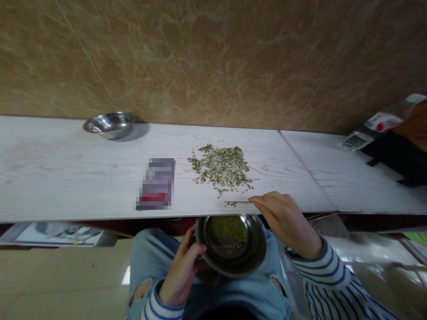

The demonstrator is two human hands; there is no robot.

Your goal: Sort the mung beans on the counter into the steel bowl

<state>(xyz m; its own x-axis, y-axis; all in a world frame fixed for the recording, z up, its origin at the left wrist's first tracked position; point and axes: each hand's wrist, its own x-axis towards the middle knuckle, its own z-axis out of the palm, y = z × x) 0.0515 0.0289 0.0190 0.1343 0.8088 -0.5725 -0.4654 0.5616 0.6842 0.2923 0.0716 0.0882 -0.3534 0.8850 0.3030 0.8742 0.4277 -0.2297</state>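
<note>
My left hand grips the rim of a steel bowl just below the table's front edge, thumb over the rim. Green mung beans cover part of the bowl's inside. Over the table edge, my right hand is closed on a thin, slender tool, whose exact kind is too small to tell. Its tip points left at a few loose mung beans by the edge. A wide scatter of mung beans lies farther back on the white tabletop.
A second steel bowl stands at the back left against the brown wall. Left of the scattered beans lies a blurred-out flat rectangular object. A clear plastic bottle and a black item are at the far right.
</note>
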